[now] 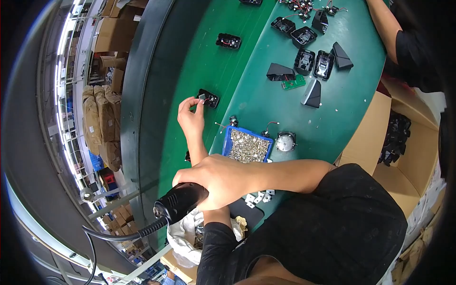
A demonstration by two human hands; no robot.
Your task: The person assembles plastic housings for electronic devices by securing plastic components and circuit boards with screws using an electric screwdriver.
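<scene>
My right hand (216, 180) is wrapped around a black corded electric screwdriver (178, 204), its arm crossing over my left forearm. Beyond it, my left hand (191, 118) pinches a small grey piece (202, 97) at the edge of an open black plastic housing (212, 99) with a red wire inside. That housing lies on the green conveyor belt (190, 61). Close by my right forearm sits a blue tray (229, 141) filled with small metal screws. A round silver-topped part (286, 141) stands to its right. The screwdriver's tip is hidden.
Several black housings (304, 61) and a green circuit board (293, 83) lie on the green table (256, 99). Another housing (228, 41) sits farther along the belt. Small white blocks (259, 197) lie near my body. At right stands a cardboard box (403, 166) of black parts; another person's arm (384, 23) reaches in.
</scene>
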